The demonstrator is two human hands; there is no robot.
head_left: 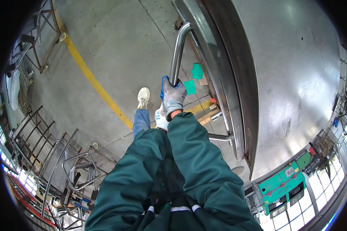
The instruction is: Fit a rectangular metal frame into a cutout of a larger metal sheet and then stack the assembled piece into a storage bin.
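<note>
A bent steel tube [177,50] juts from the side of a large metal piece with a long curved edge [235,77]. My right hand [173,94], in a grey and blue work glove, is closed round the tube's near part. Just below and to the left is my left hand [161,116], in a white glove with blue print. My right wrist and glove cover its fingers, so its grip cannot be made out. Another length of tube [219,137] meets the metal piece nearer to me, partly behind my right sleeve.
A broad smooth metal sheet [293,73] fills the right. Green scraps [189,87] and wooden pieces [208,116] lie beside the metal piece. A yellow line [90,77] crosses the floor. Metal frames [81,165] stand at left, a green machine [283,184] at lower right.
</note>
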